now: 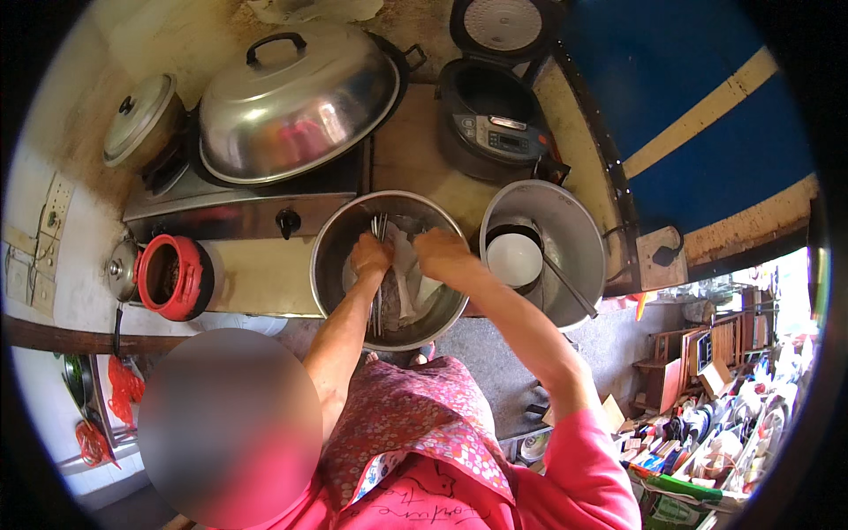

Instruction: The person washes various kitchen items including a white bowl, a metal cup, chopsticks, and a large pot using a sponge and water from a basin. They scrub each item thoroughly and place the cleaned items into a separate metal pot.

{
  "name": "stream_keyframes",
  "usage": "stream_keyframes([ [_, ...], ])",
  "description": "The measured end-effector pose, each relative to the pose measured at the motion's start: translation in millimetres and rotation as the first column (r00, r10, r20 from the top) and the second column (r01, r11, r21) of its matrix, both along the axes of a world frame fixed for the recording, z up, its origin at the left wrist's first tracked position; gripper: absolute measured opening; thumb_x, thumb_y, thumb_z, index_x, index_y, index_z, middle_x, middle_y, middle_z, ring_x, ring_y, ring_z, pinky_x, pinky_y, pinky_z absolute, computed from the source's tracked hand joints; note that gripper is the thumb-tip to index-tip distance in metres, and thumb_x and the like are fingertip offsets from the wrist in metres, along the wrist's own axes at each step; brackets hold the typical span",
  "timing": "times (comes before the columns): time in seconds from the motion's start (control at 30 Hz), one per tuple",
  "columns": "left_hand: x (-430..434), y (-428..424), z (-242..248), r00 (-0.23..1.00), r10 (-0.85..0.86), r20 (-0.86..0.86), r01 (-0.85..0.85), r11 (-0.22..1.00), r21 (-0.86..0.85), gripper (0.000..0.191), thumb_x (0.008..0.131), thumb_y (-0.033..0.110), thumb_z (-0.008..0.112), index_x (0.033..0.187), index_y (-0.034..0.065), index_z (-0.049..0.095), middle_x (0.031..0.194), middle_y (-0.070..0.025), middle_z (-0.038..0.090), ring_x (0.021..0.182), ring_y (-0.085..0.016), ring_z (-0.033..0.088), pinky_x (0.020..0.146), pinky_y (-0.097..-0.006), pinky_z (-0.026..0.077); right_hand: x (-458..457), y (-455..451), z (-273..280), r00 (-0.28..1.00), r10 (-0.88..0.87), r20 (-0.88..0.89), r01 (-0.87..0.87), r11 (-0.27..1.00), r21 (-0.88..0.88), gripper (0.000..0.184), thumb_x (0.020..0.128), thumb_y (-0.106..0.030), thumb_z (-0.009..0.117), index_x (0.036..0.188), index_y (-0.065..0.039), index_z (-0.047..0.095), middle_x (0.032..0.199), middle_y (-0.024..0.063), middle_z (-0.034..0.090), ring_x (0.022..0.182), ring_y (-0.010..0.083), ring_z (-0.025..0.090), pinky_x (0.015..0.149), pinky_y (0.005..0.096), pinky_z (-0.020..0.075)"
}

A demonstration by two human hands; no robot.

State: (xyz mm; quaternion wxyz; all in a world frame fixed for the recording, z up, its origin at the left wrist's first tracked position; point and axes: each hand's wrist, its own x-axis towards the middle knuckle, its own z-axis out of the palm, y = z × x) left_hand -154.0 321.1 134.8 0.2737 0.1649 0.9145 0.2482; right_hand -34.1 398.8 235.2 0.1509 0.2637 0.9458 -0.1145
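Observation:
A wide stainless steel basin stands at the counter's front edge, with both my hands inside it. My left hand is closed around a bundle of thin metal chopsticks, whose ends stick out above and below the fist. Right of it, my right hand has its fingers curled over the basin; whether it holds something is hidden. Between and below the hands lies a pale, wet cloth. A little water seems to cover the basin's bottom, where other contents are hard to make out.
Right of the basin stands a large metal pot holding a white bowl and a long-handled utensil. Behind are an open rice cooker and a lidded wok on a gas stove. A red-rimmed pot stands left.

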Motion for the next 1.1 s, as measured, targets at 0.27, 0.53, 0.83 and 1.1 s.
stream_keyframes([
  [0.27,11.2,-18.3,4.2,0.977,-0.197,0.085,0.204,0.976,-0.078,0.072,0.071,0.049,0.070,0.122,-0.0017,0.058,0.126,-0.0247,0.055,0.114,-0.036,0.056,0.094,-0.0424,0.047,-31.5,5.1,-114.1,0.955,-0.073,0.287,0.078,0.997,-0.004,0.022,0.076,-0.018,0.071,0.094,-0.006,0.072,0.095,0.0107,0.070,0.085,0.0263,0.068,0.066,0.0406,0.0549],
  [0.53,-3.3,-15.1,-34.7,0.861,0.149,0.486,-0.182,0.983,0.023,0.038,0.062,0.012,0.076,0.092,-0.0089,0.066,0.093,-0.0215,0.067,0.082,-0.027,0.065,0.068,-0.0440,0.052,-23.7,-6.4,-98.1,0.899,-0.162,0.407,0.237,0.962,-0.139,0.027,0.074,-0.017,0.071,0.098,-0.005,0.071,0.102,0.0138,0.069,0.093,0.0287,0.067,0.071,0.0419,0.0551],
  [0.83,-12.9,-21.7,-65.3,0.878,0.152,0.454,-0.299,0.914,0.273,0.032,0.061,0.012,0.075,0.086,-0.0076,0.068,0.078,-0.0202,0.067,0.072,-0.028,0.066,0.063,-0.0388,0.051,-12.8,-31.5,-93.2,0.922,0.013,0.386,0.249,0.744,-0.620,0.031,0.068,-0.016,0.073,0.090,0.003,0.064,0.093,0.0162,0.068,0.075,0.0282,0.068,0.056,0.0387,0.0553],
  [1.1,-7.6,-38.3,-65.6,0.754,0.113,0.648,-0.461,0.794,0.397,0.025,0.063,0.006,0.072,0.084,-0.0073,0.067,0.083,-0.0148,0.066,0.070,-0.026,0.062,0.059,-0.0399,0.049,-27.4,-16.3,-14.2,0.916,-0.046,0.398,0.142,0.967,-0.214,0.022,0.067,-0.012,0.064,0.085,-0.001,0.069,0.086,0.0199,0.068,0.081,0.0273,0.067,0.067,0.0396,0.0530],
])
